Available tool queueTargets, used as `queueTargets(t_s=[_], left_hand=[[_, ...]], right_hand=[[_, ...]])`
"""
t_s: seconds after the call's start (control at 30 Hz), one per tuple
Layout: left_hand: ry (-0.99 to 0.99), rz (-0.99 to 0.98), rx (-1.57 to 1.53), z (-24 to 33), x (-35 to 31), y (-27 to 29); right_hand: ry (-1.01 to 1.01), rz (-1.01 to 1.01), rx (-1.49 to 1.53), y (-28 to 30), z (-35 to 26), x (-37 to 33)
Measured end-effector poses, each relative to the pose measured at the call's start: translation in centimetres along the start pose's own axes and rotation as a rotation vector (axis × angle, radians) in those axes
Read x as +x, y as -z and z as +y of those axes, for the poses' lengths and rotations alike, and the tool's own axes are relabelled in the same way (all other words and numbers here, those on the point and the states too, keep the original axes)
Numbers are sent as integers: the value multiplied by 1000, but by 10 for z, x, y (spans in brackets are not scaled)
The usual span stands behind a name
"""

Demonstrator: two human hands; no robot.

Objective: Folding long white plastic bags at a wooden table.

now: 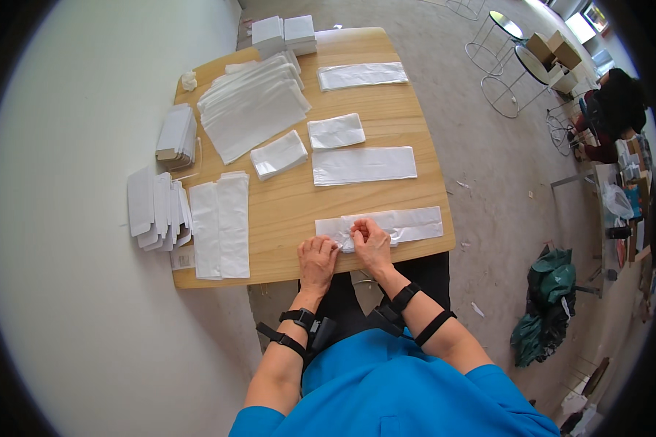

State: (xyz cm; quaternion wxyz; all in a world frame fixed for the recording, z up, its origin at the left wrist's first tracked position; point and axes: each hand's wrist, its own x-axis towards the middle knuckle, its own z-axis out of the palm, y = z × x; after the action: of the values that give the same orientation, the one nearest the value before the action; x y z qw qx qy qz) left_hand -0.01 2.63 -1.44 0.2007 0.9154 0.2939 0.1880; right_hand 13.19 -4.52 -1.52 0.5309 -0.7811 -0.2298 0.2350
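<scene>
Long clear bag [408, 223] (table's near edge)

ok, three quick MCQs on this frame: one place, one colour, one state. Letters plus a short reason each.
1. Where is the long clear plastic bag that both hands work on?
A. near table edge
B. far table edge
C. on the floor

2. What colour is the person's top?
A. red
B. blue
C. white

3. What is the right hand doing?
A. hanging off the table
B. lying flat and open
C. pinching the bag in its grip

Key: 1 A, the bag lies just ahead of the person on the wooden table; 2 B, it is plainly blue; 3 C, its fingers close on the bag beside the left hand.
</scene>
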Motion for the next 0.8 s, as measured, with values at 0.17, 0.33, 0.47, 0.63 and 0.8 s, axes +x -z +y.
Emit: queueTargets(t_s=[0.17, 0.33, 0.47, 0.63, 0.8], left_hand=[[168, 157, -255, 4, -1, -6], [631, 489, -905, 21, -3, -14], [563, 450, -734, 47, 4, -5], [274, 338, -485, 69, 12, 10], [84, 224, -296, 82, 15, 4]], right_hand=[[-4, 16, 3, 1, 2, 1], [-1, 10, 6, 1, -3, 1], [63, 41, 24, 8, 5, 1], [-30, 89, 215, 29, -33, -6], [-135, 32, -45, 53, -20, 3]])
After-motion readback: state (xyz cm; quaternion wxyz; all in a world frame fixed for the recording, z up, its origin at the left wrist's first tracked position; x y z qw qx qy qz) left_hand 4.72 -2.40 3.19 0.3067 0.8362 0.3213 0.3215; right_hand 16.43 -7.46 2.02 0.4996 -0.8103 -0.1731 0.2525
